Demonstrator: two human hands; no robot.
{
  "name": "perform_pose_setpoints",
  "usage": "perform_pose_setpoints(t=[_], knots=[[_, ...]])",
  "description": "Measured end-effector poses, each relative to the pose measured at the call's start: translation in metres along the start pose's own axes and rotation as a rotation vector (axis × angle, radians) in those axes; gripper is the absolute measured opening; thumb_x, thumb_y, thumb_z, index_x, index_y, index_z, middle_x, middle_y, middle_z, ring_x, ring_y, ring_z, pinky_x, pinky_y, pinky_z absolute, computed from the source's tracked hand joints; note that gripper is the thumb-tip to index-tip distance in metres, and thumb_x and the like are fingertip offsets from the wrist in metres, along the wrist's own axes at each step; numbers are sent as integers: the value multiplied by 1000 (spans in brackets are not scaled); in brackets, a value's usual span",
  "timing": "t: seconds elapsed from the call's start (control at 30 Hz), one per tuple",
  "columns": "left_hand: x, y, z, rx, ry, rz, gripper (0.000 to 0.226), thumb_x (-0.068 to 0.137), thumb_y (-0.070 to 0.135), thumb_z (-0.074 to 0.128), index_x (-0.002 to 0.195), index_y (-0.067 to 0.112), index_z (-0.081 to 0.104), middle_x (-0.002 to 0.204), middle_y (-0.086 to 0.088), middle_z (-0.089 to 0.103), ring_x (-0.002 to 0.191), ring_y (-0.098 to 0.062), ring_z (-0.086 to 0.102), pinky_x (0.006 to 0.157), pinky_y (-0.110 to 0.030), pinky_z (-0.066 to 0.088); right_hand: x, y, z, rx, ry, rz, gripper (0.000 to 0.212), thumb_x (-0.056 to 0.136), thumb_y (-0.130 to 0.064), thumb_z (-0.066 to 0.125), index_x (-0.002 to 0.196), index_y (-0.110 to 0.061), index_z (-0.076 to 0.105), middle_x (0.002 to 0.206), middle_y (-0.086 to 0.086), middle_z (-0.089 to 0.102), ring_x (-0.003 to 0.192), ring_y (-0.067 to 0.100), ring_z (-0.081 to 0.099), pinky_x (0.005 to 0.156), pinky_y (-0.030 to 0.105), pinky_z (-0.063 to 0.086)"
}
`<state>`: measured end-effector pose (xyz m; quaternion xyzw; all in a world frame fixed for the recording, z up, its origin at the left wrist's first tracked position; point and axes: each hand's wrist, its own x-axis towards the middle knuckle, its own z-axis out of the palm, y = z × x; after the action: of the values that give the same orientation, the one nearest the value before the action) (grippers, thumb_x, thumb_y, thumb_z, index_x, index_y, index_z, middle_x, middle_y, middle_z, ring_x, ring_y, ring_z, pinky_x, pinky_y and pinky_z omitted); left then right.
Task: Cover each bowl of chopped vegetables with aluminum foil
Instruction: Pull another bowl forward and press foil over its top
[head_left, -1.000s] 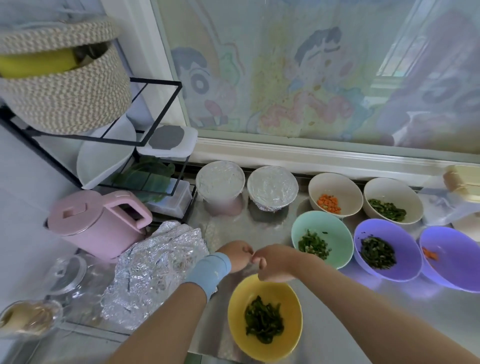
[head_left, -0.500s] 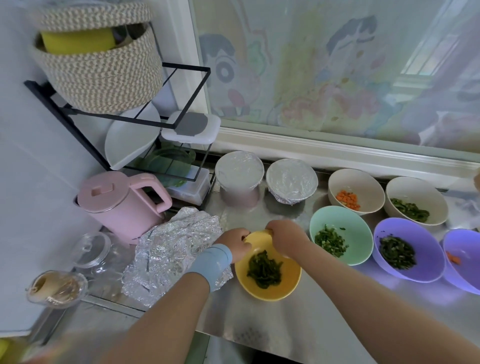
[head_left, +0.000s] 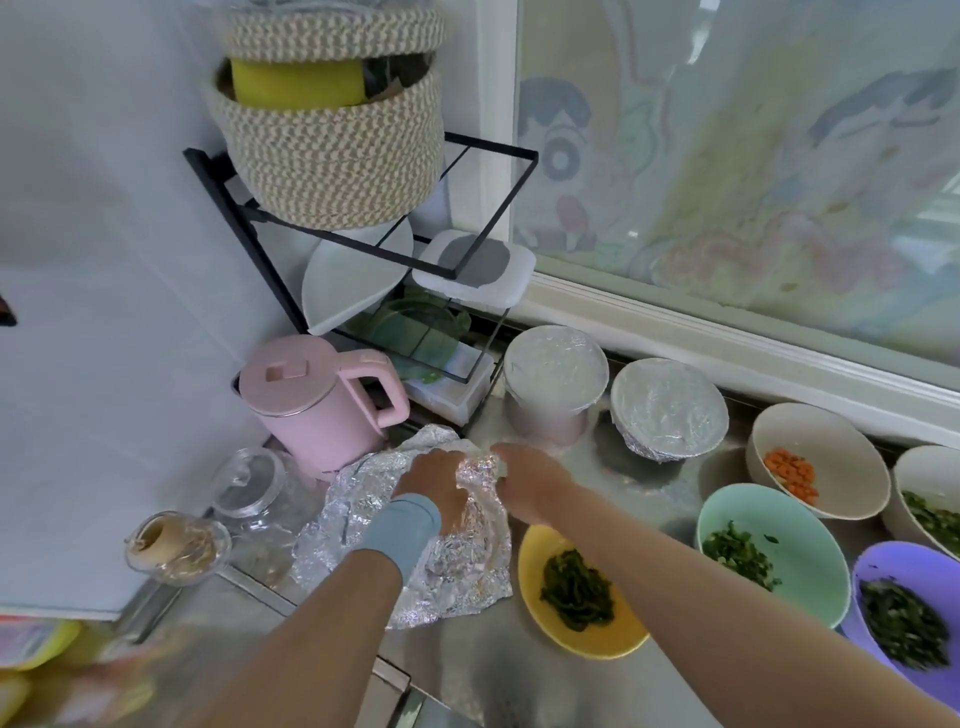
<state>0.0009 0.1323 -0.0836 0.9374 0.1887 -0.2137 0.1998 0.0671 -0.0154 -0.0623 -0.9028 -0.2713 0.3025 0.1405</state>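
Note:
A crumpled sheet of aluminum foil (head_left: 358, 512) lies on the steel counter left of a yellow bowl (head_left: 618, 642) of dark chopped greens. My left hand (head_left: 431, 480), with a blue wristband, and my right hand (head_left: 524, 480) both pinch a raised fold of that foil between them. Behind them stand two foil-covered containers: a pink tub (head_left: 555, 374) and a bowl (head_left: 669, 408). Uncovered bowls sit to the right: mint green (head_left: 810, 540) with greens, beige (head_left: 841, 462) with carrot, another beige (head_left: 930, 478) with greens, purple (head_left: 898, 566) with greens.
A pink kettle (head_left: 311, 400) stands behind the foil. A glass jar (head_left: 249, 486) and a small glass bowl (head_left: 176, 545) sit at the left. A black wire rack (head_left: 363, 244) holds a woven basket (head_left: 332, 135), plates and boxes. The window ledge (head_left: 727, 343) runs behind the bowls.
Both hands left the yellow bowl's rim and moved left onto the foil sheet, gripping a fold of it. The view has shifted left and closer.

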Motion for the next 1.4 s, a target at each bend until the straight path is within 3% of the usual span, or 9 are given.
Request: perform_pose_setpoints(t=[0.23,0.33,0.5,0.7,0.87,1.03,1.23,1.3,1.4], knots=[[-14,-72,14,125,-127,-76,95,86,34,70,156,30,5,163,2,7,150,-25,9,118,-49,26,38,-23,29,-127,-50,3,77,86,-24,61,150,-22,19,132,11,47,117,34,52,98,45,43],[-22,-82,20,110,-41,-91,98,84,36,73,155,30,7,162,2,14,148,-25,16,115,-48,32,43,-30,41,19,91,51,56,83,-17,59,135,-21,37,112,6,61,103,29,61,90,42,48],[-32,-81,16,78,47,-86,92,86,26,71,154,27,10,157,-1,24,144,-25,24,113,-44,35,38,-38,47,89,204,66,25,84,-21,58,107,-31,63,102,-6,68,95,18,63,87,36,50],[-45,-77,0,22,101,-78,82,92,28,64,155,25,12,158,-1,28,143,-25,29,116,-42,30,23,-42,40,85,308,35,26,88,-20,54,104,-28,73,96,-8,72,84,13,64,72,30,55],[-58,-70,-7,-14,198,-18,77,95,30,59,156,24,12,160,0,24,146,-23,25,119,-38,22,1,-49,29,95,419,-18,14,90,-26,60,98,-27,71,101,-8,69,87,13,65,83,33,51],[-77,-59,-27,-148,365,2,62,99,38,49,153,22,22,149,-4,43,138,-26,37,117,-42,26,-24,-58,11,536,403,-36,5,95,-21,53,97,-21,57,79,-4,62,70,16,60,59,33,49],[-94,-40,-57,-229,312,46,38,102,34,40,137,20,48,130,-4,59,111,-22,55,96,-36,44,-63,-43,-27,876,502,40,18,98,-26,57,112,-16,57,93,4,67,63,14,57,52,24,46],[-94,-24,-61,-260,270,83,34,103,34,39,132,21,51,123,-4,62,100,-20,58,89,-36,46,-80,-24,-35,766,420,65,17,96,-35,59,104,-21,56,86,-2,64,66,13,58,54,19,46],[-88,7,-53,-305,211,149,36,101,32,43,135,25,50,130,-2,59,111,-23,58,93,-35,45,-107,15,-38,652,382,179,14,94,-34,62,92,-20,58,75,-4,60,67,11,57,60,21,43]])
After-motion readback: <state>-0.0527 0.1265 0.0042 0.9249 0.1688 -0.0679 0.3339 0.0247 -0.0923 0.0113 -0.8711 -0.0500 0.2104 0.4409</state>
